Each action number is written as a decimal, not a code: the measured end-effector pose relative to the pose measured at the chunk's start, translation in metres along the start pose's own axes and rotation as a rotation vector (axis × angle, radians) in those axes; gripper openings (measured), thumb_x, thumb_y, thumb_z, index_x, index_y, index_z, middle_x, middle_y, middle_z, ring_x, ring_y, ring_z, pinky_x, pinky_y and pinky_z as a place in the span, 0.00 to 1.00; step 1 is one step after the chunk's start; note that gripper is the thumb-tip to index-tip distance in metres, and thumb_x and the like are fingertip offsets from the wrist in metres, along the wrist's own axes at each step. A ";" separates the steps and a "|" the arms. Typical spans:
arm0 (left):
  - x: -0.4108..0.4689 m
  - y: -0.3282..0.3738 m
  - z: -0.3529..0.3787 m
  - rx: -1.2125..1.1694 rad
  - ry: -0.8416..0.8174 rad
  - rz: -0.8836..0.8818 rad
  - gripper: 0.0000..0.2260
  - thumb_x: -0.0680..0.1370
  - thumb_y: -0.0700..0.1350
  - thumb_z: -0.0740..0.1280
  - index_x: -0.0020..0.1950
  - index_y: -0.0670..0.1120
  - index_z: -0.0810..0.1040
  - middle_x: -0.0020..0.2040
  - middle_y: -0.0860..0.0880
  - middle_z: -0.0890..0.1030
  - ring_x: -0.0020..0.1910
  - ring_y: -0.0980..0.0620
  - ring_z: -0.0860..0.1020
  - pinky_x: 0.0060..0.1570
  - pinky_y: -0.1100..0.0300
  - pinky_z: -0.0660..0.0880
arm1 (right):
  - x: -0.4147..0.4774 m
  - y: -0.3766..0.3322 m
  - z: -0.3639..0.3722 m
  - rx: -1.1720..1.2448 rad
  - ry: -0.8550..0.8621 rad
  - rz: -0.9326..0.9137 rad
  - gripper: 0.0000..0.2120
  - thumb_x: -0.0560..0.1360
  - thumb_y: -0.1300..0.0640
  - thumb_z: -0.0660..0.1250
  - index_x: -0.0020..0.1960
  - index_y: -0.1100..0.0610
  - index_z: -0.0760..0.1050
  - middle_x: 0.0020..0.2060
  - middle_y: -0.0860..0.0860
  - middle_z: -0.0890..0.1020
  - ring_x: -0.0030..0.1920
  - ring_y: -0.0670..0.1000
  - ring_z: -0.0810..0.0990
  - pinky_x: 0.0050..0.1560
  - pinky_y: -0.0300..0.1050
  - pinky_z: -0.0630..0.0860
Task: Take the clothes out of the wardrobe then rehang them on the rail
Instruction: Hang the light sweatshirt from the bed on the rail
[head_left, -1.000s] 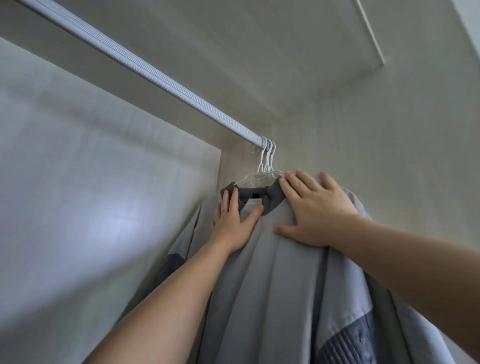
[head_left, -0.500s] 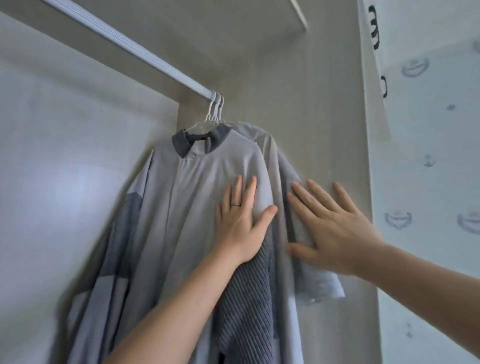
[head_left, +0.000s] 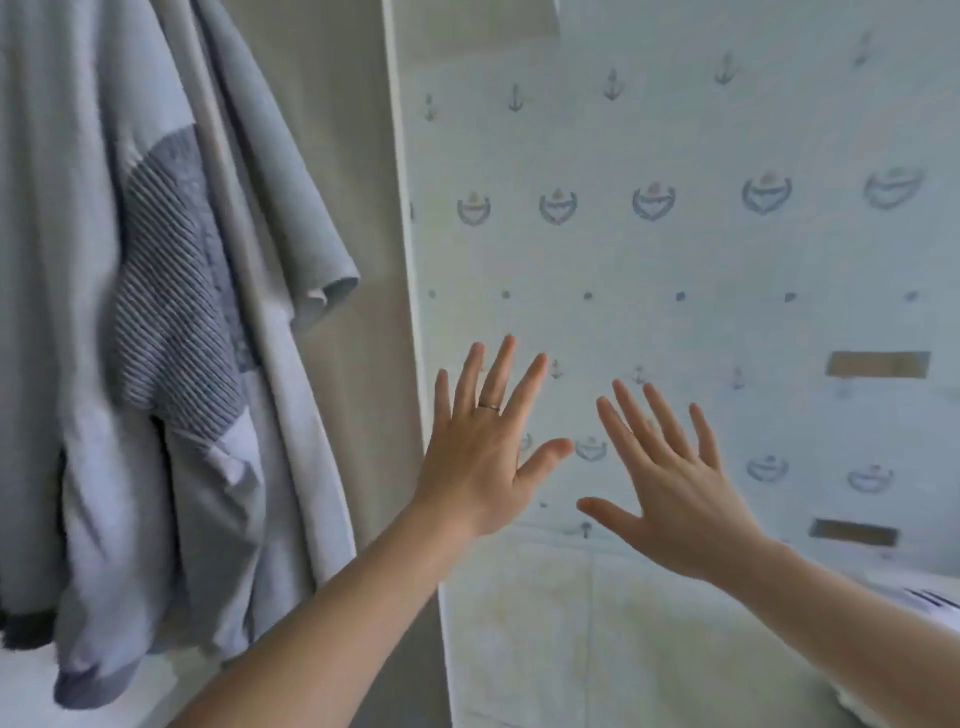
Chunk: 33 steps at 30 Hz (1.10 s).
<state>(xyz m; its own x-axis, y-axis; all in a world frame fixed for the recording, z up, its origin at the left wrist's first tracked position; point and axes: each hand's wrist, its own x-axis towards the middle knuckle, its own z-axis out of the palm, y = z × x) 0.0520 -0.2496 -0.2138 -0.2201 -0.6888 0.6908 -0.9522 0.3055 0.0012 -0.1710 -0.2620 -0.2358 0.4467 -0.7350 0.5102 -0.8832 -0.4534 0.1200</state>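
Soft, even light fills the view, brightest on the wall (head_left: 727, 260); the clothes (head_left: 171, 291) look cooler and dimmer. Shadows are faint, deepest in the folds at lower left. Everything is slightly smeared, perhaps from motion, and the wall's prints blur toward the right edge. The wardrobe edge (head_left: 414, 312) bows with wide-angle distortion.

The hanging clothes (head_left: 78, 260) at the left of the frame were pale grey. One had a darker blue-grey patch (head_left: 166, 312) of fine slanting stripes, and a dark grey hem band (head_left: 93, 686) at lower left. The wardrobe side panel (head_left: 358, 156) beside them was plain beige. The wallpaper (head_left: 675, 130) across the right was whitish blue, printed with rows of faded grey-blue anchors, crests and dots. Two tan rectangles (head_left: 878, 364) showed near the right edge. The ring (head_left: 488, 406) on the left hand (head_left: 483, 462) was silver.
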 end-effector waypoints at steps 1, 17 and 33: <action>-0.008 0.019 0.019 -0.022 -0.044 0.014 0.33 0.79 0.71 0.45 0.81 0.59 0.43 0.81 0.54 0.37 0.80 0.48 0.35 0.75 0.41 0.36 | -0.023 0.014 0.010 -0.007 -0.052 0.041 0.46 0.73 0.23 0.39 0.80 0.50 0.36 0.79 0.47 0.35 0.78 0.52 0.33 0.76 0.63 0.41; -0.085 0.277 0.269 -0.404 -0.764 0.245 0.36 0.75 0.74 0.40 0.80 0.61 0.37 0.80 0.56 0.33 0.76 0.52 0.27 0.75 0.39 0.34 | -0.303 0.187 0.093 -0.024 -0.523 0.787 0.45 0.72 0.25 0.43 0.79 0.46 0.32 0.76 0.45 0.29 0.76 0.52 0.27 0.75 0.63 0.33; 0.085 0.450 0.486 -0.566 -0.913 0.645 0.35 0.76 0.73 0.40 0.79 0.62 0.35 0.80 0.56 0.34 0.75 0.53 0.26 0.73 0.45 0.29 | -0.324 0.382 0.164 -0.116 -0.598 1.406 0.44 0.70 0.23 0.37 0.77 0.45 0.29 0.75 0.42 0.28 0.73 0.49 0.23 0.73 0.62 0.29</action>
<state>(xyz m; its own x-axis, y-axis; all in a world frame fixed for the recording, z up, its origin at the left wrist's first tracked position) -0.4985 -0.4901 -0.5056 -0.8933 -0.4437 -0.0714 -0.4422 0.8394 0.3160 -0.6295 -0.2801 -0.4947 -0.7689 -0.6240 -0.1393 -0.6203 0.7809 -0.0739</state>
